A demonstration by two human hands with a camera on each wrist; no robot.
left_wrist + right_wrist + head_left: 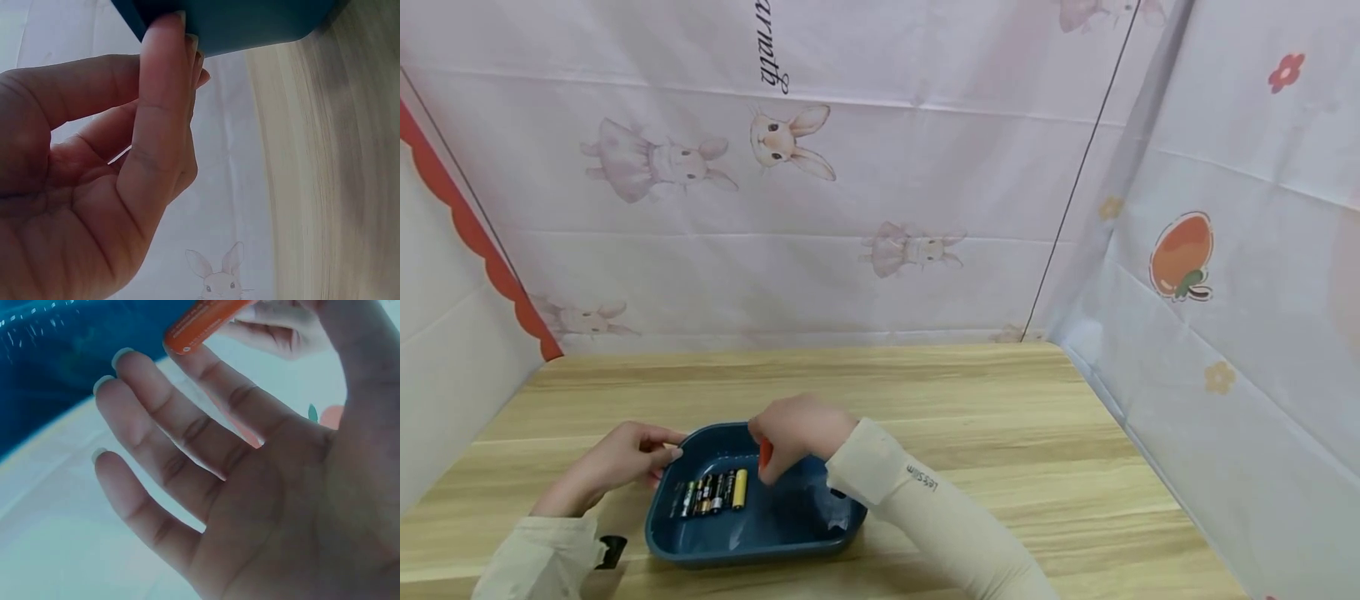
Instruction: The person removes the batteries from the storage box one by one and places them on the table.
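Note:
A dark blue tray [752,550] with rounded corners rests on the wooden table. At its left side lies a row of several batteries [704,493], mostly dark, with a yellow battery [740,489] at the row's right end. My right hand [801,429] is over the tray's far side and pinches an orange battery [203,326] between thumb and index finger. In the right wrist view the other fingers [156,425] are spread out. My left hand [625,458] holds the tray's far left rim, its fingertips against the outer wall in the left wrist view.
The wooden table [970,417] extends behind and to the right of the tray. Printed cloth [850,283] with rabbits hangs along the back, and more cloth [1247,333] covers the right side. A black piece [612,552] is at the left wrist.

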